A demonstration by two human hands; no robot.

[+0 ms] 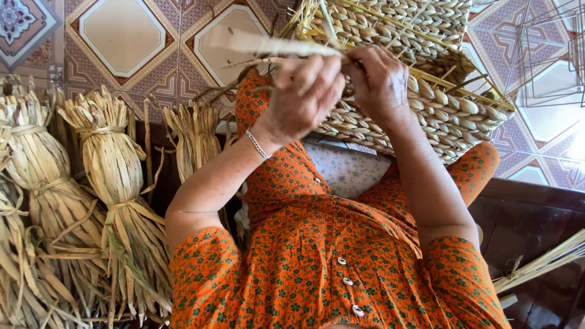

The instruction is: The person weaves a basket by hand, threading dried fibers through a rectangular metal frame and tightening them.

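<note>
L hand & R hand both pinch straw strands at woven basket rim; inside hidden.

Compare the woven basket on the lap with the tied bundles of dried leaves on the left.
The woven basket is plaited into tight braided rows; the tied bundles are loose strips bound only at the neck.
The basket rests on the person's lap with the left hand and right hand on its rim; the bundles lie untouched to the left.
The basket looks paler and yellower; the bundles look duller and browner.
Both appear to be dried plant fibre.
</note>
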